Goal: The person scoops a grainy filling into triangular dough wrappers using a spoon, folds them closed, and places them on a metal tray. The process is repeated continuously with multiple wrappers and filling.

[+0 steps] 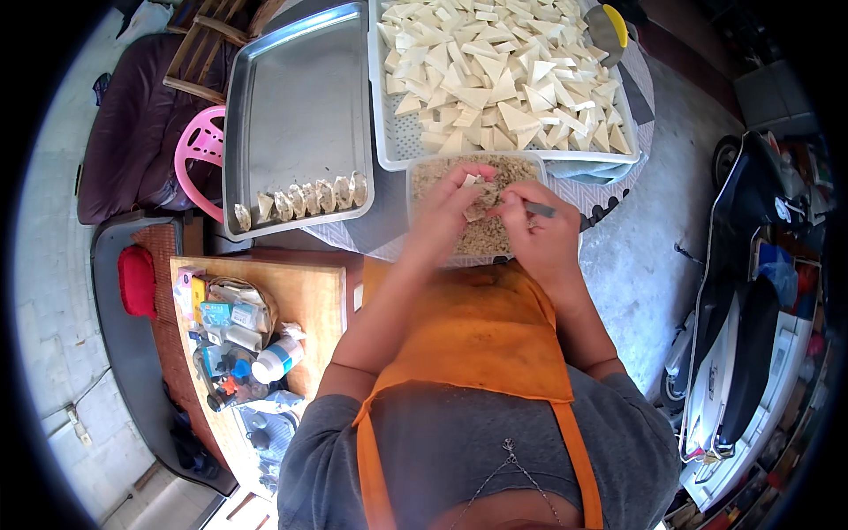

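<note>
A small pale wedge (pixel 475 210) is held over the clear tub of minced filling (pixel 484 234), which sits on the desk edge in front of the person. The left hand (pixel 446 210) is closed around the wedge; the right hand (pixel 534 221) grips a thin metal tool (pixel 539 209) at its opening. This looks like the stuffing step. Next, I think, the filled piece must join the row of stuffed pieces (pixel 300 200) on the steel tray (pixel 296 97), beside the white basket (pixel 395 146) of plain triangles (pixel 503 71).

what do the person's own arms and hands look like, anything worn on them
Both forearms are bare, and no gloves, rings or watch show on the left hand or right hand. Short grey sleeves end near the elbows, under an orange apron with orange straps.
</note>
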Tool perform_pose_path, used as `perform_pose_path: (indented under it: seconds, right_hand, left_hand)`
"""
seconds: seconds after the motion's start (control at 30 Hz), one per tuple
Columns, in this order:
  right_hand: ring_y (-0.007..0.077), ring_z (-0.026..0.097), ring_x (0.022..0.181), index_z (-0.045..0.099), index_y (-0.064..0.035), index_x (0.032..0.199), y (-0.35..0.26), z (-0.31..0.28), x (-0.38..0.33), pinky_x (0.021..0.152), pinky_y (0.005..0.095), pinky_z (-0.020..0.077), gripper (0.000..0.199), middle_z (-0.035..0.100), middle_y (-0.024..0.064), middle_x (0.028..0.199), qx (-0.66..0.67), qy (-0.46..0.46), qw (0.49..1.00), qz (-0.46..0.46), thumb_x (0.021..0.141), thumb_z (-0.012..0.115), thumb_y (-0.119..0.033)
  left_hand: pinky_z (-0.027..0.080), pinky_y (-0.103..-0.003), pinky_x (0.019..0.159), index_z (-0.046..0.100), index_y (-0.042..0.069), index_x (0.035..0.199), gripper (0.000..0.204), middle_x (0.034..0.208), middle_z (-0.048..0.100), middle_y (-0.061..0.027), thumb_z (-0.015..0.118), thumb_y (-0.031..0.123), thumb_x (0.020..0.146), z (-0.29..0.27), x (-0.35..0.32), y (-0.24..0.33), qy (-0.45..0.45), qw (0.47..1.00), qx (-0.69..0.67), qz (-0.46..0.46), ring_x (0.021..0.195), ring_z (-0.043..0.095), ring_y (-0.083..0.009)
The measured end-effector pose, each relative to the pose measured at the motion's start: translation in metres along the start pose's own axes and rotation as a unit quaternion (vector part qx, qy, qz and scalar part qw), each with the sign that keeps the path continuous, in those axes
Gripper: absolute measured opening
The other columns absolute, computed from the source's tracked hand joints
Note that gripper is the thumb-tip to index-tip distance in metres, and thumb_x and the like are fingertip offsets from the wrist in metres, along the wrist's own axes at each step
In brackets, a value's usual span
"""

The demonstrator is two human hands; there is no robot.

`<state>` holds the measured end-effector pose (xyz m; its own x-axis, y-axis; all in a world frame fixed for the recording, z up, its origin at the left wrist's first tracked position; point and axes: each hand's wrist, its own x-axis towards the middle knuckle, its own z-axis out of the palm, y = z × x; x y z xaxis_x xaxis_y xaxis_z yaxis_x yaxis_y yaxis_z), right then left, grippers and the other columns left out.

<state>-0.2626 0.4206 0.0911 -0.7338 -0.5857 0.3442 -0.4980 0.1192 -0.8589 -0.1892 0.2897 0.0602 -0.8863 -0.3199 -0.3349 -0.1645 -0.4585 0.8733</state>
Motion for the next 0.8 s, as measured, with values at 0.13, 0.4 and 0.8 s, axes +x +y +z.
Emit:
perform_pose_path:
  seconds: [0.13,0.4,0.8]
  right_hand:
    - [0.0283,0.06,0.06,0.059,-0.0033,0.081,-0.022,0.007,0.012,0.052,0.0319,0.048,0.005,0.062,0.0141,0.074,-0.123,-0.068,0.982,-0.125,0.077,0.056,-0.003]
    - [0.0164,0.058,0.052,0.059,0.0027,0.084,-0.033,-0.021,0.014,0.05,0.0259,0.0462,0.009,0.061,0.0106,0.065,-0.044,0.031,0.988,-0.143,0.085,0.055,-0.005]
    - [0.0121,0.059,0.056,0.057,0.0018,0.089,0.026,-0.041,-0.004,0.053,0.0248,0.0497,0.013,0.062,0.0098,0.07,0.299,0.065,0.938,0.161,0.09,0.048,-0.008]
  left_hand:
    - [0.039,-0.024,0.052,0.054,0.007,0.104,0.02,0.084,0.056,-0.0015,0.045,0.008,0.087,0.011,0.003,-0.013,0.029,0.974,0.121,0.19,0.059,0.046,-0.0103]
    - [0.046,-0.027,0.065,0.053,0.007,0.104,0.018,0.088,0.055,-0.0039,0.041,0.005,0.091,-0.016,0.006,0.004,0.042,0.986,0.092,0.13,0.073,0.054,-0.0163]
    - [0.044,-0.026,0.067,0.051,0.009,0.103,0.012,0.088,0.055,-0.0043,0.047,0.014,0.093,-0.012,0.002,-0.002,-0.028,0.997,-0.073,0.024,0.078,0.053,-0.0132]
